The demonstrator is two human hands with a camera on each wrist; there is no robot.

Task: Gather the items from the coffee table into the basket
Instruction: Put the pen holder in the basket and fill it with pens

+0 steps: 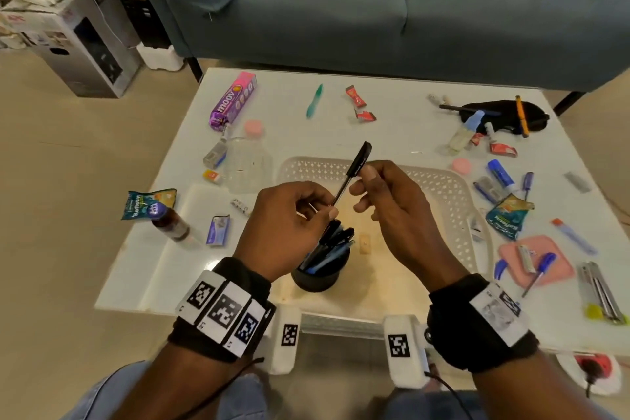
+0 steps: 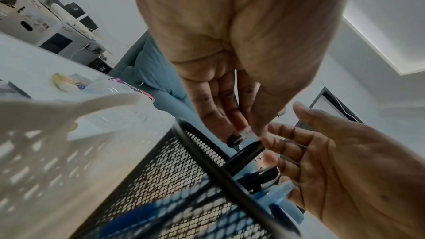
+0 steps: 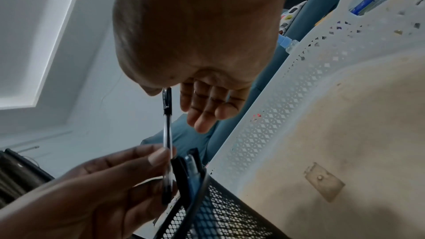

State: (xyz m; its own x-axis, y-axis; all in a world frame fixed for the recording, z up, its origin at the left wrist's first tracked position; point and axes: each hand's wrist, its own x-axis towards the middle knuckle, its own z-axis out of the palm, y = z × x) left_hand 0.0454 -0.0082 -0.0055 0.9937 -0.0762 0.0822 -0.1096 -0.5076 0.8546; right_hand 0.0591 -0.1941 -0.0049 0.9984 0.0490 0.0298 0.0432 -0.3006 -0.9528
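A clear pen with a black cap (image 1: 353,171) is held slanted above the white perforated basket (image 1: 446,187). My left hand (image 1: 328,212) pinches its lower end and my right hand (image 1: 362,178) pinches it just below the cap. Under the hands a black mesh cup (image 1: 318,278) with several blue and black pens stands inside the basket. The left wrist view shows my fingertips (image 2: 240,126) on the pen's end (image 2: 247,132), right over the cup (image 2: 184,179). The right wrist view has the pen (image 3: 168,134) hanging from the right thumb down to the left hand (image 3: 158,157).
Loose items lie around the basket on the white coffee table (image 1: 392,133): a purple box (image 1: 235,99), a clear jar (image 1: 247,160), teal packets (image 1: 150,203), a brown bottle (image 1: 174,225), a black eye mask (image 1: 504,112), a pink cloth (image 1: 535,259). A blue sofa (image 1: 375,10) stands behind.
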